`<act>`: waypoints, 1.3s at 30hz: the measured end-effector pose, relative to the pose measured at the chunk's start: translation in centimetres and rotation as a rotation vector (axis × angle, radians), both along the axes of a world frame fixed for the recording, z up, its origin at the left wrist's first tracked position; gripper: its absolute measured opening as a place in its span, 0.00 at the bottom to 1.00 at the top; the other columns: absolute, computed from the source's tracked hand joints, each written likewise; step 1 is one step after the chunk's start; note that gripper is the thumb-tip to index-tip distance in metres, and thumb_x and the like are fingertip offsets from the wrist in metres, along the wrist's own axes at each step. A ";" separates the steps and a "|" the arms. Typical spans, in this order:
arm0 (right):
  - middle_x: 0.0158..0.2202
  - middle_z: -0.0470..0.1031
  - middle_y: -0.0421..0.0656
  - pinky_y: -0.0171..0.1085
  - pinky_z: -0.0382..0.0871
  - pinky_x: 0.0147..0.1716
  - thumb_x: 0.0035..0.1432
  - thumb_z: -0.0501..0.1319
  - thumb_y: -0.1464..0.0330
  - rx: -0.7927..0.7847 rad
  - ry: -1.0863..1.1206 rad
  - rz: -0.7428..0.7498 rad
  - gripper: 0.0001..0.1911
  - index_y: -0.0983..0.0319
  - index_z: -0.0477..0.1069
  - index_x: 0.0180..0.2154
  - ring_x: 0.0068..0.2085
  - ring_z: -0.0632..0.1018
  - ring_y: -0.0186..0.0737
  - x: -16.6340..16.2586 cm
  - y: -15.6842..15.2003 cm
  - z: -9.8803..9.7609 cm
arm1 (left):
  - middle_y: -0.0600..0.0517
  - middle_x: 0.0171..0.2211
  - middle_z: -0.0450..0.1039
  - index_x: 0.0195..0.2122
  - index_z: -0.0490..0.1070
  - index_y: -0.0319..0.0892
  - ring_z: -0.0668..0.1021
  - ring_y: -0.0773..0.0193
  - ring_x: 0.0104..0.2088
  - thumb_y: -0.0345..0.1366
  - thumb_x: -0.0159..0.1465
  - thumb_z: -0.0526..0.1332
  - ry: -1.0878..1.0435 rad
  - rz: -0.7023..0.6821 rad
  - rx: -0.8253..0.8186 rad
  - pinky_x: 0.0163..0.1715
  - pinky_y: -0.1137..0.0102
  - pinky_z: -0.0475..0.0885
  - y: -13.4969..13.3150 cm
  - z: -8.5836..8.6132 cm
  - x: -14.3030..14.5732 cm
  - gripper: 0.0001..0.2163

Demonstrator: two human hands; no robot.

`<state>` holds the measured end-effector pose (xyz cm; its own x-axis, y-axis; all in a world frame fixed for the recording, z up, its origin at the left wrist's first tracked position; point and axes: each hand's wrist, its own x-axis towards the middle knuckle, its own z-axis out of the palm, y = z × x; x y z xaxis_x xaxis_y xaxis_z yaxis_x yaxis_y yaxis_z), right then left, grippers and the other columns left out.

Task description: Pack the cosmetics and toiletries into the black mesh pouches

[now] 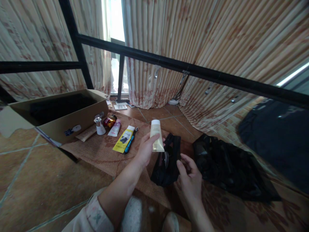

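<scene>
A pale gold squeeze tube [155,129] with a white cap is in my left hand [145,149], thumb across its front, cap end up. Just below it lies a small black pouch [166,175], its top open and a shiny round-edged item partly showing inside. My right hand [191,177] pinches the pouch's right rim between thumb and fingers. Left of my hands, a yellow toothpaste tube [122,141] lies beside a blue and black toothbrush [130,141]. Farther left are a pink and white tube [114,128], an amber-coloured container [110,120] and a white bottle with a clear top [100,129].
An open cardboard box [72,119] with dark contents stands on the left of the cloth-covered low surface [96,156]. A crumpled black bag [231,170] lies to the right. A dark metal rail [154,58] crosses in front of the curtains [156,25].
</scene>
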<state>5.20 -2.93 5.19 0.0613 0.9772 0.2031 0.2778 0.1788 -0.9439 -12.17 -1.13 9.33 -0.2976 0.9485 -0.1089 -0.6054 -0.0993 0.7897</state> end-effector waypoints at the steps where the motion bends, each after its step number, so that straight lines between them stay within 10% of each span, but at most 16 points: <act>1: 0.42 0.79 0.47 0.40 0.70 0.38 0.54 0.62 0.55 0.000 -0.004 0.000 0.24 0.61 0.72 0.48 0.40 0.78 0.44 0.0 0.0 0.0 | 0.48 0.28 0.77 0.33 0.73 0.36 0.76 0.66 0.23 0.42 0.51 0.67 0.002 0.001 -0.005 0.25 0.72 0.71 0.0 0.0 0.0 0.14; 39: 0.42 0.79 0.47 0.40 0.71 0.38 0.55 0.62 0.55 -0.004 0.020 -0.008 0.23 0.61 0.72 0.48 0.40 0.78 0.44 -0.1 0.0 0.1 | 0.49 0.27 0.74 0.37 0.74 0.35 0.73 0.64 0.25 0.58 0.52 0.63 0.057 0.076 -0.110 0.26 0.71 0.65 0.5 -0.8 -0.3 0.27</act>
